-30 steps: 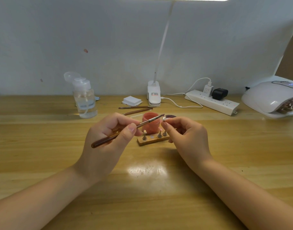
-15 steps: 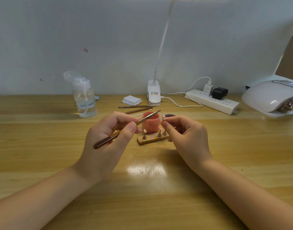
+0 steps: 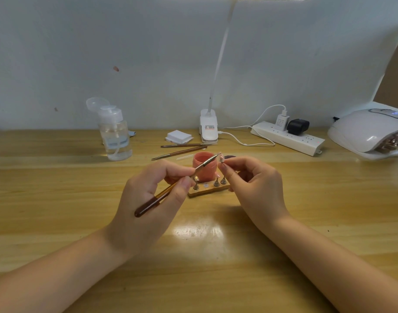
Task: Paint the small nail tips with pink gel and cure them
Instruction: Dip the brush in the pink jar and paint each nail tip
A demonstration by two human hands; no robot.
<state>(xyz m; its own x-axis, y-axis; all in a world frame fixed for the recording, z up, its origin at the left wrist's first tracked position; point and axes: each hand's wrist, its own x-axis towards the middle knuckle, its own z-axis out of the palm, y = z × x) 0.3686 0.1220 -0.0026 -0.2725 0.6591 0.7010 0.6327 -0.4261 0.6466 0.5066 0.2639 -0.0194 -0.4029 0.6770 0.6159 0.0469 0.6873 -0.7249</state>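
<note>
While our left hand [image 3: 146, 197] grips the brush [image 3: 177, 184] like a pen, its bristles meet the nail tip [image 3: 221, 157] pinched in our right hand [image 3: 254, 184], just above the pink gel pot [image 3: 203, 167]. At six o'clock from the pot sits the wooden stand [image 3: 208, 190] with more tips; the curing lamp [image 3: 372, 132] waits at three o'clock, well apart. An overloaded brush could flood the tip's edges, or a loose pinch let it slip.
</note>
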